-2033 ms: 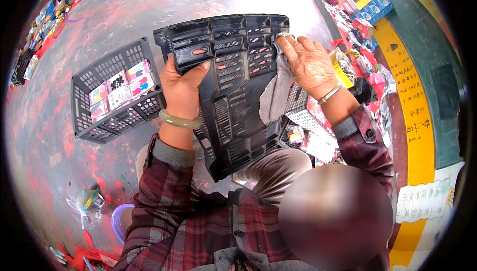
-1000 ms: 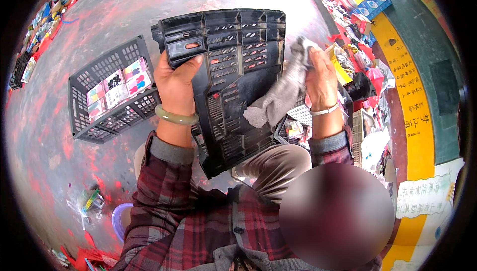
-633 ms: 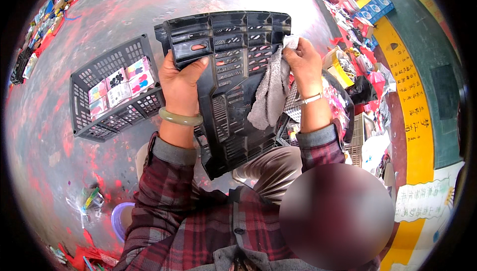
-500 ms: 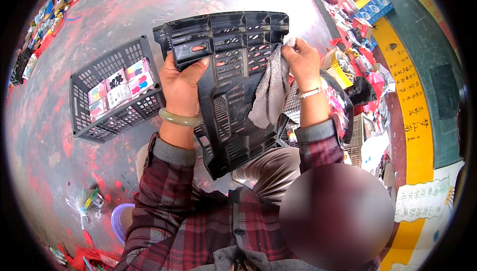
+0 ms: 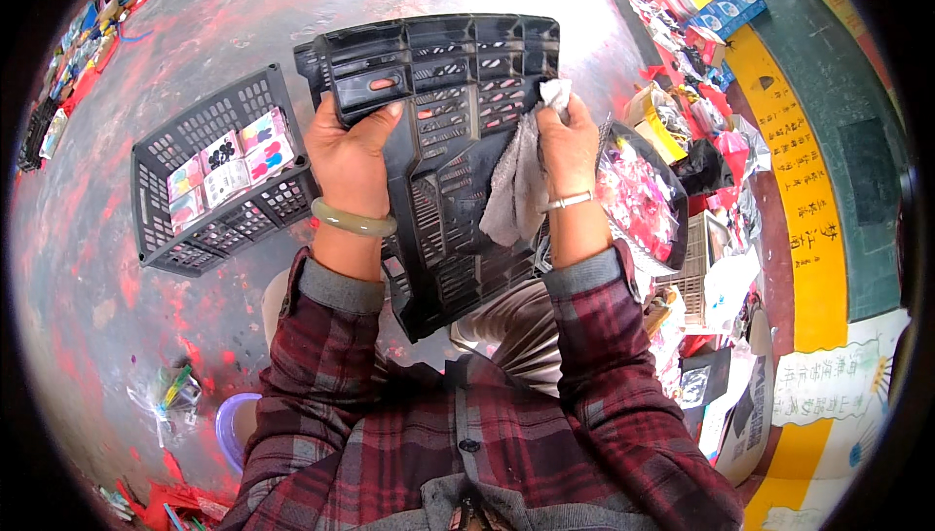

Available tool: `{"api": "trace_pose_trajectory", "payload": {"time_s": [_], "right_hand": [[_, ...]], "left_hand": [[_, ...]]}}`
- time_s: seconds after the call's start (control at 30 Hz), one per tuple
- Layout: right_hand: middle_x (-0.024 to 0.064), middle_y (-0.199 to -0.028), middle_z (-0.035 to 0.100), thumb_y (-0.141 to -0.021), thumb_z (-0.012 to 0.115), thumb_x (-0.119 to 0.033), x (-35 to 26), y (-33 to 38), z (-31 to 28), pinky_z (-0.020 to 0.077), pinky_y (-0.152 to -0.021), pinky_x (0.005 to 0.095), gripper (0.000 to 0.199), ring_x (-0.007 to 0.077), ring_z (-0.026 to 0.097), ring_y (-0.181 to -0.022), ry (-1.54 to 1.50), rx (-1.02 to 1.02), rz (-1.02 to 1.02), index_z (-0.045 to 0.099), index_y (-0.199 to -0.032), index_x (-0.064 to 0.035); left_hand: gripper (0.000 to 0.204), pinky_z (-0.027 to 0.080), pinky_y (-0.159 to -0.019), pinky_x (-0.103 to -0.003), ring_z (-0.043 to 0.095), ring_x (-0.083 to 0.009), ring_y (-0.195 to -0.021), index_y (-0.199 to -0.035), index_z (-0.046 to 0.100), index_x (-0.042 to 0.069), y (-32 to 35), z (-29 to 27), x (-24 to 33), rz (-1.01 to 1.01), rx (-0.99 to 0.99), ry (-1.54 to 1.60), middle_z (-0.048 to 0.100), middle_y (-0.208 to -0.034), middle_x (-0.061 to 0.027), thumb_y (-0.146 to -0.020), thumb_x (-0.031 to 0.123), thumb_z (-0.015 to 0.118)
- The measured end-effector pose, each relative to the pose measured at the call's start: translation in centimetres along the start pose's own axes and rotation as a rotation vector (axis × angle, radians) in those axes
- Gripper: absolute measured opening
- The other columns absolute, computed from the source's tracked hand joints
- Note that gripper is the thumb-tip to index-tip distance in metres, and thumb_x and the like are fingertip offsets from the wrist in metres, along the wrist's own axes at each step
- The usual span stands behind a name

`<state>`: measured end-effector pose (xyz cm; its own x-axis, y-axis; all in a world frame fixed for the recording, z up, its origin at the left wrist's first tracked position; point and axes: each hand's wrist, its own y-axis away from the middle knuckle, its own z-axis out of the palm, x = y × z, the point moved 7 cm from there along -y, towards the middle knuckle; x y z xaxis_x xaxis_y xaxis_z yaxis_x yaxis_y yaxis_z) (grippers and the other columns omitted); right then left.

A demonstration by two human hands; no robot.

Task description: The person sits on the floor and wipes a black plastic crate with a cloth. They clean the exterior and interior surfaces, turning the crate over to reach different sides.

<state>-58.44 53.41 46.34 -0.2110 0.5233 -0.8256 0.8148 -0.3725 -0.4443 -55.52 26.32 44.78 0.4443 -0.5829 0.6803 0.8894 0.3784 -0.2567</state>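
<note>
Plaid sleeves come in from the lower edge, light trousers below the work. Black slotted crate (image 5: 458, 156) is held up above the knees, between the hands. Its long axis runs from the lap outward, leaning a little left at the top; ribbed end points away from the body, narrower end toward the lap. Left hand (image 5: 353, 156) grips its left edge near the handle slot, thumb in front, fingers mostly behind. Right hand (image 5: 568, 146) is closed on a grey cloth (image 5: 511, 195), which hangs against the crate's right side; can't tell if the fingers touch the plastic. Purple basin (image 5: 228, 434) at lower left, clear plastic bag (image 5: 168, 399) near it. Grey basket (image 5: 219, 245) left of the work holds flat packs (image 5: 226, 180) with rabbit-like shapes; their small print is unreadable. At right, white sheet (image 5: 828, 385) has lines of handwriting; farther up, yellow strip (image 5: 820, 302) carries dark handwritten characters beside a green chalkboard (image 5: 838, 209). Blue box (image 5: 729, 10) sits far right, print too small.
</note>
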Motion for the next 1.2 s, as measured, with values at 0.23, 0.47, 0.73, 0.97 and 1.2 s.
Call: {"api": "trace_pose_trajectory", "payload": {"time_s": [0.23,0.47,0.73,0.97,1.2], "right_hand": [[0.0126,-0.082,0.064,-0.073,0.061,-0.015,-0.3,-0.3,-0.4,0.0466,-0.066,0.0327,0.026,0.0219,0.059,-0.069,0.045,-0.192,-0.008,0.062,-0.097,-0.0042],[0.0176,-0.069,0.057,-0.078,0.059,-0.022,-4.1,-0.2,0.5,0.0455,-0.06,0.0436,0.022,0.0378,0.057,-0.067,0.606,0.154,-0.532,0.051,-0.07,-0.0038],[0.0111,-0.087,0.063,-0.09,0.045,-0.031,5.3,-3.8,-0.2,0.0484,-0.074,0.0386,0.03,0.0281,0.059,-0.081,-1.102,-0.078,0.25,0.06,-0.086,-0.005],[0.0096,-0.089,0.062,-0.09,0.051,-0.026,0.6,-4.2,-4.5,0.0505,-0.073,0.0338,0.025,0.0227,0.059,-0.083,-0.995,-0.133,0.323,0.058,-0.099,-0.0037],[0.0094,-0.088,0.063,-0.075,0.071,-0.017,-4.8,-3.9,-2.4,0.0482,-0.069,0.0289,0.031,0.0172,0.061,-0.079,0.065,-0.062,-0.188,0.059,-0.1,-0.004]], "left_hand": [[0.024,0.045,-0.075,-0.023,0.058,-0.0103,-0.079,-0.095,0.063,0.001,-1.0,-0.8,0.1,-0.035,-0.041,-0.043,0.064,-0.089,-0.0036,-0.074,-0.009,0.061],[0.022,0.046,-0.073,-0.023,0.058,-0.0105,-0.079,-0.095,0.062,0.0,-1.4,-0.1,0.1,0.006,-0.112,-0.024,0.064,-0.09,-0.0039,-0.076,-0.008,0.06],[0.022,0.045,-0.074,-0.022,0.057,-0.0098,-0.079,-0.096,0.062,0.001,-1.7,-0.5,0.2,0.022,-0.024,0.0,0.064,-0.09,-0.0036,-0.076,-0.009,0.059],[0.022,0.045,-0.076,-0.023,0.058,-0.0102,-0.081,-0.096,0.062,0.001,-1.6,-0.9,0.1,0.013,-0.022,0.005,0.064,-0.091,-0.0032,-0.076,-0.009,0.06],[0.023,0.045,-0.076,-0.023,0.058,-0.0106,-0.081,-0.096,0.062,0.001,-1.4,-0.5,0.4,0.003,-0.033,0.003,0.064,-0.091,-0.0034,-0.076,-0.009,0.06]]}}
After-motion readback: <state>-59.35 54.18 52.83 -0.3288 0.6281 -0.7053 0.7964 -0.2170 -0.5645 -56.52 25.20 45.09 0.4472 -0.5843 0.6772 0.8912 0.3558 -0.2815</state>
